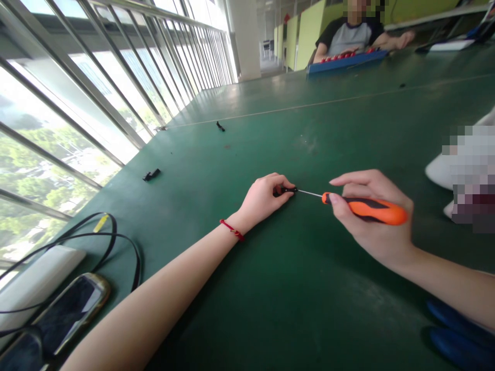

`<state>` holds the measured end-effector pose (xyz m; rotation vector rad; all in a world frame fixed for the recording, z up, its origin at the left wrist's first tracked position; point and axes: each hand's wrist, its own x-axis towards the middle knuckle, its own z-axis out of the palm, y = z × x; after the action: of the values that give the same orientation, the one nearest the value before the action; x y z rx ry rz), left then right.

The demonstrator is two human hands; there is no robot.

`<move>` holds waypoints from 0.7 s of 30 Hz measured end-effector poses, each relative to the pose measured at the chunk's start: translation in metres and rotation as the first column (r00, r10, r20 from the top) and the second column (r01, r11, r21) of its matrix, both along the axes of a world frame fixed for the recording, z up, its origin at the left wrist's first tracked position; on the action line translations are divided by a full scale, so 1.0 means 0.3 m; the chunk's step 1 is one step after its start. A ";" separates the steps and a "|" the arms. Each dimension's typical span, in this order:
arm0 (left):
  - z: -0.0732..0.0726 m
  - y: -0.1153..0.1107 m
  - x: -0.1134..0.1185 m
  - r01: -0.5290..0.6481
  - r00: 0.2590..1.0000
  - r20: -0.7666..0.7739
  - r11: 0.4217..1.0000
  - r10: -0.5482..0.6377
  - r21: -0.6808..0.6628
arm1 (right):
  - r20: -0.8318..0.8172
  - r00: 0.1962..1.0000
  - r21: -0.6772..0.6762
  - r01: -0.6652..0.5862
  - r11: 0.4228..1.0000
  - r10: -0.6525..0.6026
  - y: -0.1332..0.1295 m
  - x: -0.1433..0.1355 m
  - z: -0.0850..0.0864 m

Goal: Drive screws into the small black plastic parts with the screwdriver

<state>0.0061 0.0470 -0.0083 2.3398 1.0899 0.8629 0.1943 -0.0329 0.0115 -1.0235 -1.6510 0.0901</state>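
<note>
Near the middle of the green table (247, 273), my left hand (266, 198) pinches a small black part (285, 190) between thumb and fingers; a red bracelet (232, 230) is on that wrist. My right hand (381, 221) holds an orange and black screwdriver (381, 211) by its handle, thumb against the front of the handle and index finger stretched forward. The thin metal shaft points left, and its tip meets the black part at my left fingertips. Much of the black part is hidden by my fingers.
Small black pieces (151, 174) (220, 127) lie at left and farther back. A phone (73, 314), a white box (42, 281) and black cables (137, 257) occupy the lower left. Metal railing (116, 56) borders the left edge. Across the table, a person (353, 33) sits behind a blue tray (348, 62).
</note>
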 end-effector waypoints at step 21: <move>-0.003 0.003 -0.001 0.008 1.000 0.009 1.000 -0.008 -0.004 | -0.121 0.991 -0.023 -0.061 0.998 0.057 0.007 0.005 0.000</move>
<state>0.0058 0.0479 -0.0090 2.3331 1.0767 0.8673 0.1959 -0.0308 0.0117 -0.9705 -1.5734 0.2097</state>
